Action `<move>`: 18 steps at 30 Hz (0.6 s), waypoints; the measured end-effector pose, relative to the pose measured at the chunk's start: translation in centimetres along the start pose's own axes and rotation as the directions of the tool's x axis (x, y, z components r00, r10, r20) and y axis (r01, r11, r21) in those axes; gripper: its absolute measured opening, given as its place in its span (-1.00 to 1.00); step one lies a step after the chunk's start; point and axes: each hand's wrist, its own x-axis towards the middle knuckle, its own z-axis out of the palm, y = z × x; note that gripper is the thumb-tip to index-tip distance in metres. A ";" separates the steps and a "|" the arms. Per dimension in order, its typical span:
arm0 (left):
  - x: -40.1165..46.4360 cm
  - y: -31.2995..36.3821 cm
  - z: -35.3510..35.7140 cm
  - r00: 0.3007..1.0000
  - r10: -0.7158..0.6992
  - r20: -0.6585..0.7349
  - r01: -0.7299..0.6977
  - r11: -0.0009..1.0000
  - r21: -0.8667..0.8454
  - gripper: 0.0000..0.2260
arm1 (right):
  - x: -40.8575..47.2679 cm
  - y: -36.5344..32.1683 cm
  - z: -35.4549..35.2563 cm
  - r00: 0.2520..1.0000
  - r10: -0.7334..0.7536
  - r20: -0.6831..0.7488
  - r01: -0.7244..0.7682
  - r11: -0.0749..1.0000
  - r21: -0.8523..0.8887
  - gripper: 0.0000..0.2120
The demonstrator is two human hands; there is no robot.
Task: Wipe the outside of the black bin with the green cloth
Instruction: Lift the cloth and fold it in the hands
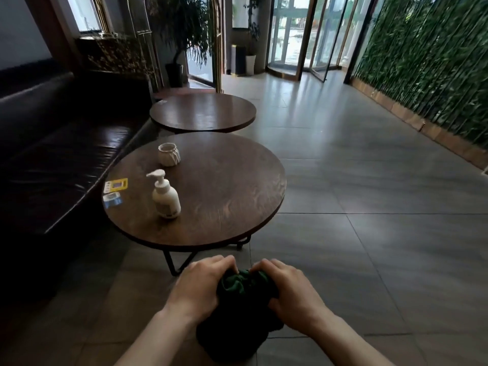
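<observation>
Cloth (244, 307) bunched, half-hidden btwn hands.

Beyond the fingers stands a round wooden table (211, 191), a second table (203, 112) behind it. A dark leather bench (52, 154) runs to their left; grey floor tiles (369, 207) spread right toward bamboo greenery (427, 62) and bright glass doors (298, 35).

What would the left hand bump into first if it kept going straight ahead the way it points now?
Probably the black leg frame of the near round table. The left hand, gripping the green cloth, points forward and slightly right toward it, though depth is hard to judge here.
</observation>
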 end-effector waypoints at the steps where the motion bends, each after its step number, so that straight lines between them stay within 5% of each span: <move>1: 0.0 1.0 -2.3 1.000 -0.003 -0.008 0.003 1.000 -0.003 -0.74 | -0.1 -1.3 -2.2 1.000 0.004 -0.008 -0.004 1.000 -0.005 -0.50; 10: -0.3 7.4 -18.6 0.996 0.004 -0.093 -0.009 0.998 -0.057 -0.72 | 0.3 -11.9 -17.6 0.998 -0.017 -0.059 0.013 0.998 -0.058 -0.53; 18: -0.3 8.1 -25.8 0.985 0.055 -0.166 -0.061 0.998 -0.033 -0.71 | 1.0 -17.4 -22.8 0.989 -0.032 -0.141 0.018 0.994 -0.105 -0.58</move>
